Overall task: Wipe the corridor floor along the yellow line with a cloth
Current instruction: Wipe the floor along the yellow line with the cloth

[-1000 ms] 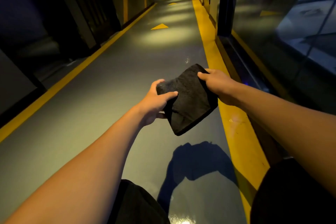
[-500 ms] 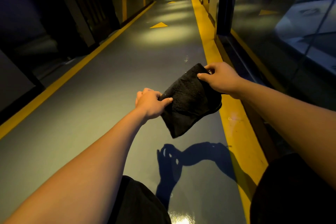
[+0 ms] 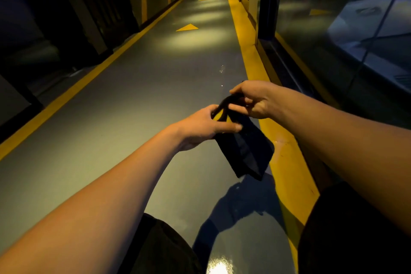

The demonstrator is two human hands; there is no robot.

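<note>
A dark cloth (image 3: pixel 245 149) hangs folded in the air above the grey corridor floor (image 3: pixel 138 104), next to the yellow line (image 3: pixel 289 162) on the right. My left hand (image 3: pixel 206 127) grips its upper left edge between thumb and fingers. My right hand (image 3: pixel 253 100) pinches the top fold of the cloth just above and to the right. The two hands are close together. The cloth's lower end dangles free over the edge of the yellow line, and its shadow falls on the floor below.
A second yellow line (image 3: pixel 66 93) runs along the left wall. Yellow triangles (image 3: pixel 187 27) mark the floor ahead. A glass wall (image 3: pixel 333 29) borders the right side. Small wet spots (image 3: pixel 221 70) glint ahead. My dark-clothed knees (image 3: pixel 347 229) are at the bottom.
My hands have come together and lowered, folding the cloth from a spread sheet into a narrower hanging fold. The right hand turned so its fingers pinch the top fold.
</note>
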